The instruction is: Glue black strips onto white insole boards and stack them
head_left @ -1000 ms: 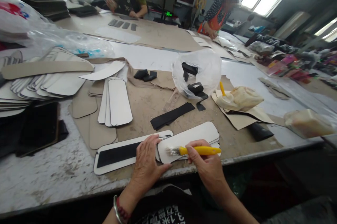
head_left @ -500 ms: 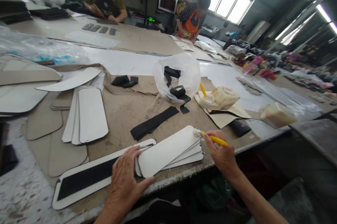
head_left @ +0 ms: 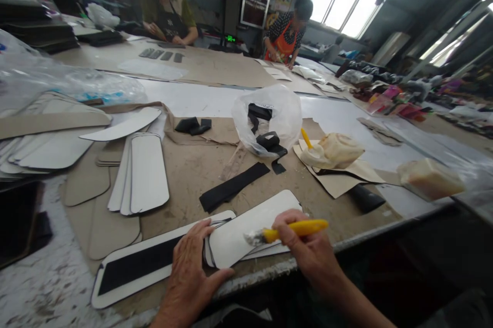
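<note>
I see the right hand (head_left: 307, 251) clamped on a yellow brush (head_left: 314, 226) over a white panel (head_left: 257, 219), the left hand (head_left: 190, 265) splayed at its end.

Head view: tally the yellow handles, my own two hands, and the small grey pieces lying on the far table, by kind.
Yellow handles: 2
Hands: 2
Grey pieces: 4
Total: 8
</note>
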### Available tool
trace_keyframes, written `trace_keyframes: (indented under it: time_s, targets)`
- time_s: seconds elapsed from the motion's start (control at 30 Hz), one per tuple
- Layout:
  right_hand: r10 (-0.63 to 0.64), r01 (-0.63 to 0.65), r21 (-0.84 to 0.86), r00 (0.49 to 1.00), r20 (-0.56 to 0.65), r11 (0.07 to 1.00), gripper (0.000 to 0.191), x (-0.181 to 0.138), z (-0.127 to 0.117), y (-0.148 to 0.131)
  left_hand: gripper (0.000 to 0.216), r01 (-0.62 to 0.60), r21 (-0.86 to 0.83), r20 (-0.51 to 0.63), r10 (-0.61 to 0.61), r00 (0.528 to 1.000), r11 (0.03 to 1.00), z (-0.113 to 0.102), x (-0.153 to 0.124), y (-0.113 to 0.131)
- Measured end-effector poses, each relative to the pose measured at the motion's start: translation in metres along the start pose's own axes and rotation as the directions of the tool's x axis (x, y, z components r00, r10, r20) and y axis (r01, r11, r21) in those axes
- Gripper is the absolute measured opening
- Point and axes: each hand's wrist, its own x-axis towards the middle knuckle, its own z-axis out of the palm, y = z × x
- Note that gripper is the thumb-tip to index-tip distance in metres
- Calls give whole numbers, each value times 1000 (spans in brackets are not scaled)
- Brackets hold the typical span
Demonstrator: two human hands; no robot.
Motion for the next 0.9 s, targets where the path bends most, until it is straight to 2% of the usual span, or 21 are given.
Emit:
trace_keyframes:
  time_s: [0.1, 0.17, 0.27, 0.33, 0.37, 0.47, 0.57, 0.73, 0.9]
  targets:
    - [-24, 20, -124, 999, -31, 992, 26, 38, -21, -12, 84, 47, -74, 20, -46, 999, 996, -8, 0, 1]
    - [-67, 79, -280, 996, 52, 957, 25, 69, -29, -9, 73, 140, -159, 37, -136, 990, 977, -18, 8, 1]
    - [-14, 151, -585, 973, 232, 797, 21, 112, -27, 22, 45, 336, -231, 53, -333, 942, 913, -30, 36, -2]
    - [116, 127, -748, 958, 264, 651, 20, 135, -19, 53, 42, 371, -158, 35, -370, 928, 915, -31, 62, -8]
    - [153, 106, -778, 956, 252, 619, 19, 144, -15, 69, 43, 362, -86, 18, -361, 932, 928, -29, 74, -11]
    - [206, 48, -803, 956, 209, 593, 23, 162, -4, 108, 33, 353, 90, 10, -356, 935, 931, -18, 102, -22]
    - [225, 31, -791, 951, 211, 611, 22, 169, 0, 124, 11, 350, 108, 47, -357, 933, 930, -10, 111, -27]
    - [184, 68, -760, 953, 241, 646, 18, 169, -6, 123, 14, 311, 64, 87, -316, 945, 948, -14, 109, -25]
    - [93, 146, -740, 958, 272, 657, 12, 165, -16, 104, 13, 293, 25, 41, -294, 955, 956, -21, 107, -23]
